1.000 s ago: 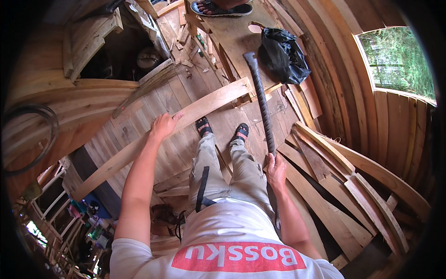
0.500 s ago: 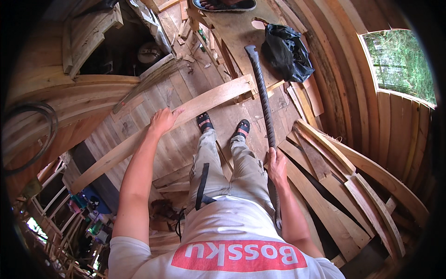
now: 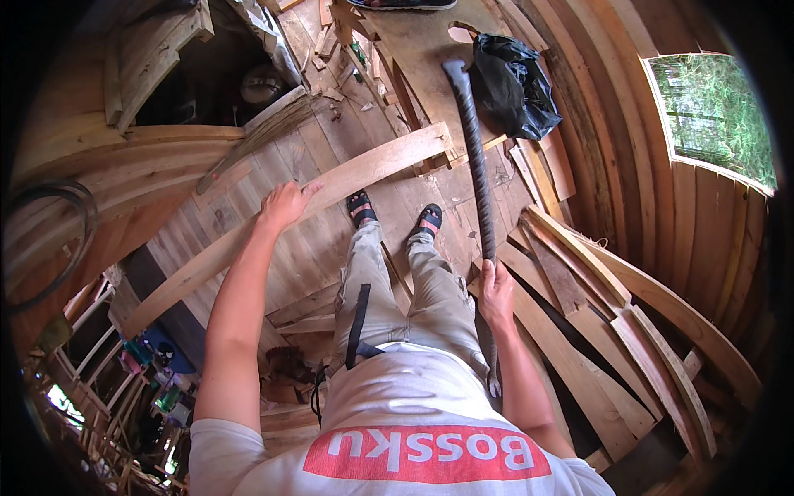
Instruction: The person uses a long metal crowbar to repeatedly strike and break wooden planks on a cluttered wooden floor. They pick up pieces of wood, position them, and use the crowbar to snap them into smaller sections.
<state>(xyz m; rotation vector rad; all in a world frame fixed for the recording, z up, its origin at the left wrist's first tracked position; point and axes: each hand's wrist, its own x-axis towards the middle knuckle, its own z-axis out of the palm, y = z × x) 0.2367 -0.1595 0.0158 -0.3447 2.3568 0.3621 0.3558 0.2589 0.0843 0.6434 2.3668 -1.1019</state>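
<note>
A long, pale wooden plank (image 3: pixel 364 172) slants across in front of me, from low on the left to a bench-like board at the far end. My left hand (image 3: pixel 284 207) is wrapped over its upper edge, thumb lying along the wood. In my right hand (image 3: pixel 496 288) is a dark steel pry bar (image 3: pixel 475 149) with a twisted shaft, gripped low. Its flattened head points away from me over the board, beside a black plastic bag (image 3: pixel 517 87). The bar's lower end shows next to my right forearm.
Loose boards (image 3: pixel 571 339) lie piled on the right. A dark opening (image 3: pixel 215 74) gapes at the far left, and a coiled hose (image 3: pixel 78 223) hangs on the left wall. Wood scraps litter the far floor. Curved plank walls rise on both sides, with a window (image 3: pixel 711 116) at right.
The pry bar's head has shifted up and slightly to the right. The plank and my left hand have moved a little up and left in the picture.
</note>
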